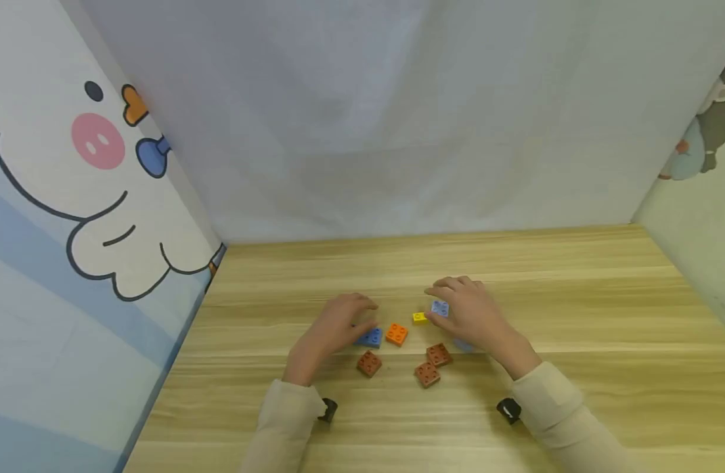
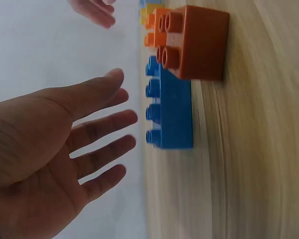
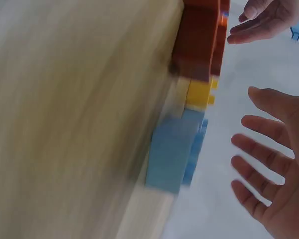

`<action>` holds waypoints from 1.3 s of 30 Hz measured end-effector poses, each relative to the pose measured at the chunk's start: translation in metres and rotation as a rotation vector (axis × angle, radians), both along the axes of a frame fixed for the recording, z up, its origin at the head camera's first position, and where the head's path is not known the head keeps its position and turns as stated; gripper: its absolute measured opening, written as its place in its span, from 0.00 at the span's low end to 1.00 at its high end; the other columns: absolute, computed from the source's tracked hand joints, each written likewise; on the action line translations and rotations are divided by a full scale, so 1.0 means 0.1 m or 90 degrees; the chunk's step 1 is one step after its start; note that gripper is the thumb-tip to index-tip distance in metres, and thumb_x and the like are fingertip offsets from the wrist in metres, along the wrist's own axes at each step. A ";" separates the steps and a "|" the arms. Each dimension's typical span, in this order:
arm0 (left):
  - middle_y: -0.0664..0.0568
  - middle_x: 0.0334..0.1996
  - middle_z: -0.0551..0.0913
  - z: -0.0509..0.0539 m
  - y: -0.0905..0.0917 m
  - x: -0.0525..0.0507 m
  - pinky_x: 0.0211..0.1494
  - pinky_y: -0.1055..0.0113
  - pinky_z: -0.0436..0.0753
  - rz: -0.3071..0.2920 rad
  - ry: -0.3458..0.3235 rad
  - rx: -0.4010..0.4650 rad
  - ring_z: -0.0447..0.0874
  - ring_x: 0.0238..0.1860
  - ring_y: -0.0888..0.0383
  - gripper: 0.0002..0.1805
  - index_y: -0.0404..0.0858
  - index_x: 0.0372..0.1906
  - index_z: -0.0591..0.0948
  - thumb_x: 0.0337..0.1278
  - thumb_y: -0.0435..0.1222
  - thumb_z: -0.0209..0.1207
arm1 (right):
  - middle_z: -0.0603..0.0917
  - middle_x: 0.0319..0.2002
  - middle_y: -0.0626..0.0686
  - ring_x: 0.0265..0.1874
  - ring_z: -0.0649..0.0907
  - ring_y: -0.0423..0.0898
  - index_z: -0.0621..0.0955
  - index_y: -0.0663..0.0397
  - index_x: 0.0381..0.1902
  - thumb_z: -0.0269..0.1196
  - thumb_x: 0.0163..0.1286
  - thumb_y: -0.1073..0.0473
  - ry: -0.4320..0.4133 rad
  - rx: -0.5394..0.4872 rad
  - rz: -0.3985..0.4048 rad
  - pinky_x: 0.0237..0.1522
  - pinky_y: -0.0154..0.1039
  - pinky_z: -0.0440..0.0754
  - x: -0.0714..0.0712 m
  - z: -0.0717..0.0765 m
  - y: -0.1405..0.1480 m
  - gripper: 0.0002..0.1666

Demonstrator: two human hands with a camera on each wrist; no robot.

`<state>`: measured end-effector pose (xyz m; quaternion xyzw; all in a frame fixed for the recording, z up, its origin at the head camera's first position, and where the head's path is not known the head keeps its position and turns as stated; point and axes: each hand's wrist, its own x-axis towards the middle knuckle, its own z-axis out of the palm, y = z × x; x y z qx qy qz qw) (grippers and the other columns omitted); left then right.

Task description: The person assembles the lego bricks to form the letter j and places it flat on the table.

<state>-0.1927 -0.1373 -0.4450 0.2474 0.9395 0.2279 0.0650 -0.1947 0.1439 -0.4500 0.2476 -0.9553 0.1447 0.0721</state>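
My left hand (image 1: 334, 325) hovers over the left end of a long blue toy brick (image 1: 371, 338), partly covering it from above. The left wrist view shows its fingers spread, with a gap between them and the blue brick (image 2: 175, 109). On the other side, my right hand (image 1: 473, 315) is held above two light blue bricks; one (image 1: 440, 307) shows by the fingers, the other (image 1: 464, 345) peeks out under the palm. Its fingers are apart and hold nothing in the right wrist view. A small yellow brick (image 1: 419, 318) lies near the right thumb, and an orange brick (image 1: 396, 334) sits between both hands.
Nearer to me lie three brown bricks: one on the left (image 1: 370, 363) and a pair (image 1: 439, 355) on the right. All rest on a wood-grain tabletop (image 1: 534, 276). A pale cloth (image 1: 362, 151) hangs behind it, and a cartoon-printed wall (image 1: 102, 230) borders the left.
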 end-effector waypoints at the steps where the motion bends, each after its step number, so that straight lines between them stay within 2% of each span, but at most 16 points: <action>1: 0.44 0.64 0.82 0.00 -0.03 0.01 0.74 0.42 0.71 -0.004 -0.006 0.006 0.77 0.68 0.42 0.21 0.38 0.63 0.81 0.72 0.42 0.61 | 0.86 0.58 0.55 0.57 0.83 0.58 0.84 0.49 0.59 0.67 0.70 0.42 0.006 -0.006 0.011 0.61 0.60 0.79 0.01 -0.01 -0.05 0.26; 4: 0.45 0.59 0.85 -0.01 -0.11 0.03 0.71 0.46 0.75 -0.007 -0.021 0.019 0.80 0.64 0.44 0.18 0.37 0.58 0.84 0.67 0.40 0.64 | 0.89 0.47 0.51 0.46 0.86 0.51 0.88 0.50 0.50 0.69 0.69 0.45 -0.024 -0.037 0.047 0.52 0.52 0.84 0.03 -0.02 -0.21 0.19; 8: 0.47 0.52 0.87 -0.02 -0.18 0.06 0.65 0.50 0.80 -0.013 -0.019 0.015 0.84 0.57 0.48 0.16 0.37 0.53 0.87 0.62 0.38 0.68 | 0.89 0.43 0.50 0.42 0.87 0.48 0.88 0.52 0.48 0.68 0.70 0.48 -0.102 -0.051 0.078 0.47 0.48 0.86 0.06 -0.02 -0.36 0.17; 10: 0.47 0.49 0.88 -0.03 -0.19 0.07 0.62 0.51 0.82 -0.018 -0.022 0.016 0.85 0.53 0.49 0.15 0.36 0.51 0.87 0.61 0.37 0.69 | 0.89 0.43 0.51 0.42 0.87 0.48 0.88 0.52 0.48 0.68 0.70 0.48 -0.123 -0.048 0.078 0.46 0.48 0.86 0.08 -0.02 -0.41 0.17; 13: 0.48 0.48 0.88 -0.06 -0.19 0.08 0.59 0.53 0.83 -0.017 -0.028 0.020 0.86 0.51 0.51 0.14 0.37 0.51 0.88 0.60 0.36 0.69 | 0.89 0.42 0.51 0.41 0.87 0.48 0.87 0.53 0.48 0.70 0.68 0.46 -0.129 -0.033 0.075 0.45 0.47 0.87 0.09 -0.04 -0.46 0.19; 18: 0.47 0.49 0.88 -0.11 -0.19 0.09 0.61 0.53 0.83 -0.005 -0.029 0.034 0.85 0.52 0.50 0.14 0.37 0.51 0.87 0.61 0.34 0.69 | 0.89 0.41 0.51 0.38 0.87 0.47 0.87 0.55 0.47 0.72 0.66 0.46 -0.133 -0.028 0.072 0.43 0.45 0.86 0.10 -0.07 -0.50 0.20; 23: 0.47 0.50 0.87 -0.11 -0.19 0.11 0.62 0.52 0.82 0.000 -0.033 0.044 0.85 0.54 0.49 0.14 0.37 0.51 0.87 0.61 0.34 0.68 | 0.90 0.41 0.53 0.39 0.88 0.48 0.87 0.56 0.46 0.71 0.67 0.49 -0.146 -0.036 0.073 0.45 0.46 0.87 0.10 -0.08 -0.52 0.18; 27: 0.46 0.50 0.87 -0.12 -0.18 0.12 0.62 0.52 0.82 -0.005 -0.028 0.056 0.85 0.54 0.49 0.14 0.37 0.51 0.87 0.62 0.34 0.68 | 0.91 0.40 0.53 0.38 0.88 0.48 0.87 0.57 0.46 0.70 0.68 0.48 -0.135 -0.041 0.072 0.44 0.46 0.87 0.09 -0.07 -0.50 0.18; 34: 0.46 0.50 0.87 -0.15 -0.12 0.12 0.63 0.53 0.82 -0.003 -0.018 0.066 0.85 0.54 0.50 0.14 0.37 0.52 0.87 0.62 0.35 0.68 | 0.90 0.47 0.54 0.46 0.88 0.51 0.85 0.56 0.53 0.68 0.70 0.49 -0.143 -0.058 0.078 0.49 0.50 0.87 0.07 -0.02 -0.41 0.20; 39: 0.46 0.50 0.87 -0.16 -0.05 0.11 0.63 0.52 0.82 -0.010 -0.015 0.069 0.85 0.53 0.49 0.14 0.37 0.52 0.86 0.62 0.35 0.67 | 0.89 0.49 0.54 0.48 0.88 0.53 0.84 0.53 0.56 0.66 0.72 0.53 -0.136 -0.077 0.113 0.50 0.51 0.87 0.05 0.02 -0.38 0.18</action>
